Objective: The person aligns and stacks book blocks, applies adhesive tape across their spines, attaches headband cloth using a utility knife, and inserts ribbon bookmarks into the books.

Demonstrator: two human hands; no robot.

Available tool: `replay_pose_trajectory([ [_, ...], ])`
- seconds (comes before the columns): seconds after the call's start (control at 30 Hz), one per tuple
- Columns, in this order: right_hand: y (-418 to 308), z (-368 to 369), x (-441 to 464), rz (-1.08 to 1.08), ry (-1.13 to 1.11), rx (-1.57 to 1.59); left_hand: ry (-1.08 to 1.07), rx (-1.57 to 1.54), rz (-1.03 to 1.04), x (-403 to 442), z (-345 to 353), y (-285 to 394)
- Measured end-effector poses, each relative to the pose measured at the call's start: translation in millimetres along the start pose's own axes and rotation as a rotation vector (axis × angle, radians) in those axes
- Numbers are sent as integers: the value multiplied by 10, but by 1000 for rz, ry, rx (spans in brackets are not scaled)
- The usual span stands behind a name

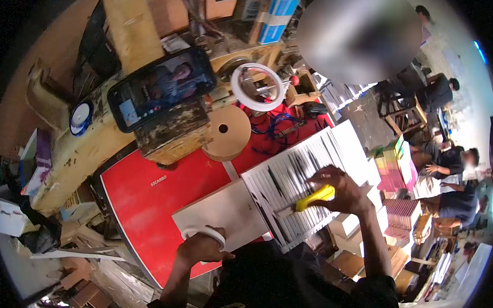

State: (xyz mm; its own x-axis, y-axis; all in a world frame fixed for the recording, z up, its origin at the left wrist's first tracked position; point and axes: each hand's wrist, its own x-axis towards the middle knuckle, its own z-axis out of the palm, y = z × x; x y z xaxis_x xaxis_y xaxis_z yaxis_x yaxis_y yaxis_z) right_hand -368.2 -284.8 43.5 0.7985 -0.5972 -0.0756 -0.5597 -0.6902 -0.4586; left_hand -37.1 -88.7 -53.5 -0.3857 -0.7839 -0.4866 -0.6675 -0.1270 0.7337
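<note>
My left hand grips a white ring-shaped roll at the near edge of a plain pale block on the red board. Over a long row of stacked white sheets with dark edges, my right hand is closed around a yellow tool. The tool's tip points left, down at the stack. The pale block lies against the stack's left end.
A phone leans on a wooden block. Beside it are a cardboard disc, a white ring and blue cords. Stacked books stand at the right, with several people seated beyond.
</note>
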Motion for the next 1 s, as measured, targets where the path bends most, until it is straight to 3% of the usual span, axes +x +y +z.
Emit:
replay_pose_trajectory([
  [0.03, 88, -1, 54, -20, 92, 45, -117, 149, 5, 29, -9, 18],
  [0.1, 69, -215, 269, 50, 183, 80, -73, 244, -69, 33, -80, 152],
  [0.17, 262, -306, 453, 75, 318, -20, 173, 73, -153, 98, 42, 81],
  [0.23, 765, -452, 660, 175, 429, 33, 236, 88, -47, 138, 162, 62],
  [0.3, 926, -571, 748, 262, 412, 41, 698, 104, -201, 49, 219, 227],
  [0.37, 1021, -623, 816, 268, 373, 38, 656, 24, -336, 31, 19, 470],
  [0.43, 942, -641, 952, 262, 401, 110, 745, -70, -163, 85, -118, 580],
  [0.5, 809, -586, 1084, 142, 387, 150, 877, 73, 57, 321, -183, 730],
  [0.57, 562, -516, 1183, 110, 263, 138, 810, 363, 19, 535, -84, 824],
  [0.63, 234, -517, 1220, 99, 69, 105, 635, 324, -58, 733, 59, 770],
  [0.67, 117, -493, 1210, 142, 7, 209, 690, 321, -10, 721, 54, 760],
  [0.7, 171, -376, 1189, 53, 37, 277, 690, 329, -13, 731, 235, 432],
  [0.73, 194, -278, 1161, -15, 77, 247, 818, -127, -231, 753, 599, -139],
  [0.8, 244, -210, 988, -85, 102, 189, 1178, -263, -450, 557, 300, -433],
  [0.83, 222, -202, 921, -83, 65, 175, 1462, 66, -423, 381, -225, -437],
  [0.93, 66, -162, 868, -9, -68, 102, 1458, -14, -274, 461, -507, -1416],
  [0.97, 31, -79, 869, -86, 27, 43, 1352, -130, -212, 515, -604, -1426],
  [1.0, -195, -249, 855, 25, -23, 10, 1245, -248, -164, 558, -702, -1425],
])
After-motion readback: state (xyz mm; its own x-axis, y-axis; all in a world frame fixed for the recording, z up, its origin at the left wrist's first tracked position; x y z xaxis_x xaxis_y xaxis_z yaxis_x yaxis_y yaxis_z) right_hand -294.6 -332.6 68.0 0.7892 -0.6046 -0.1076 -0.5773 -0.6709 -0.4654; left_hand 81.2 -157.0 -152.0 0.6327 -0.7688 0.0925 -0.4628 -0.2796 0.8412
